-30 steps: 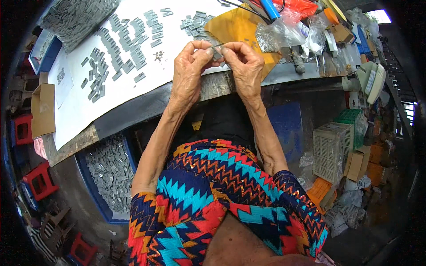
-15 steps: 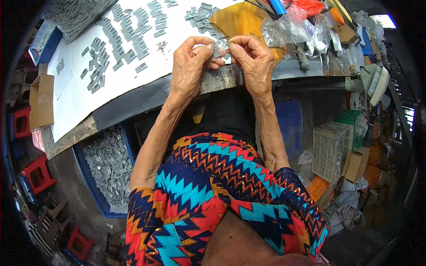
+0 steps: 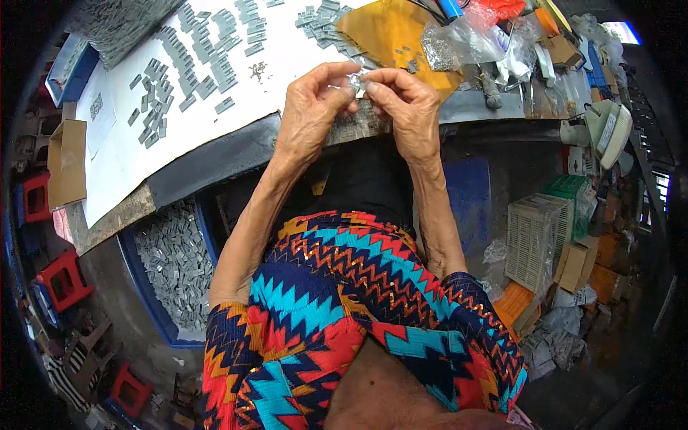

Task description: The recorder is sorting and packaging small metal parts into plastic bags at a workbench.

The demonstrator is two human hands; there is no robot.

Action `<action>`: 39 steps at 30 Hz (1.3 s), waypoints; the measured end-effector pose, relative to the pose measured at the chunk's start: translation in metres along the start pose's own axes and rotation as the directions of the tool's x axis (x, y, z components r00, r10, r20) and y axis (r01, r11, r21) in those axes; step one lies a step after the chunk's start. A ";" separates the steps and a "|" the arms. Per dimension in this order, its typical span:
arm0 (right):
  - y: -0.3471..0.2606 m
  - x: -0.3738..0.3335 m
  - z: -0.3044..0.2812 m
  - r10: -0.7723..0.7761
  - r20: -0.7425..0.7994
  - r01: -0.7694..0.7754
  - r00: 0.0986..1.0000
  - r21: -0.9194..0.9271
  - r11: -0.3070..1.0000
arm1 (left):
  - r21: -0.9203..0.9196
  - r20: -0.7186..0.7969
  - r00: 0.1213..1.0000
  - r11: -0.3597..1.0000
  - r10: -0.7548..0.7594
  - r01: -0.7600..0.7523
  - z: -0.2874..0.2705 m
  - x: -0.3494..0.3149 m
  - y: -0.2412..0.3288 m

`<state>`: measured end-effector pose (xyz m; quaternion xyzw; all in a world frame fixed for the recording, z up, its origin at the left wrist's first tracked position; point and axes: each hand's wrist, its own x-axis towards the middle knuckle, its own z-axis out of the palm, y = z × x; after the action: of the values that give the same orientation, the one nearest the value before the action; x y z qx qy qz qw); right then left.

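At the table's front edge, my left hand (image 3: 313,107) pinches a small grey piece (image 3: 358,84) between thumb and fingers. From the other side, the thumb and forefinger of my right hand (image 3: 407,106) close on the same grey piece. The fingertips cover much of it, and whether anything smaller sits between them cannot be made out. Left of my hands, a little heap of tiny brownish metal bits (image 3: 258,70) lies on the white sheet (image 3: 193,132). Beyond it are rows of flat grey rectangular pieces (image 3: 204,54), with a looser pile of grey pieces (image 3: 322,21) farther back.
An amber sheet (image 3: 383,32) and clear plastic bags (image 3: 466,46) crowd the table's right side. At the left stand a blue bin (image 3: 75,72) and a cardboard box (image 3: 68,165). Below the table, a blue crate (image 3: 172,333) holds many grey pieces. Plastic crates (image 3: 534,240) stand right.
Both hands have shifted slightly, the fingertips drawing closer together around the grey piece, which has turned. A few small dark pieces now show on the amber sheet beside my right hand.
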<state>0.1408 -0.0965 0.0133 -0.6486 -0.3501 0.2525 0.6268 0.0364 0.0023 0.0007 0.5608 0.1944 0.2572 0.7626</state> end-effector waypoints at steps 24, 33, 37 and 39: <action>-0.003 -0.007 0.002 0.072 0.084 -0.083 0.994 0.134 0.988 | 0.121 0.100 0.995 0.993 -0.022 0.010 -0.001 -0.006 -0.001; 0.000 -0.006 -0.002 0.140 0.033 -0.144 0.990 0.183 0.973 | 0.074 0.063 0.995 0.994 -0.081 0.077 -0.011 -0.010 0.005; 0.000 -0.004 -0.004 0.136 0.099 -0.150 0.986 0.148 0.978 | 0.065 0.037 0.997 0.996 -0.069 0.066 -0.014 -0.013 0.008; -0.002 -0.004 -0.005 0.150 0.134 -0.167 0.980 0.130 0.977 | 0.091 0.047 0.996 0.993 -0.081 0.076 -0.013 -0.013 0.012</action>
<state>0.1420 -0.1026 0.0157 -0.6118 -0.3165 0.3654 0.6262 0.0160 0.0072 0.0082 0.5922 0.2084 0.2039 0.7512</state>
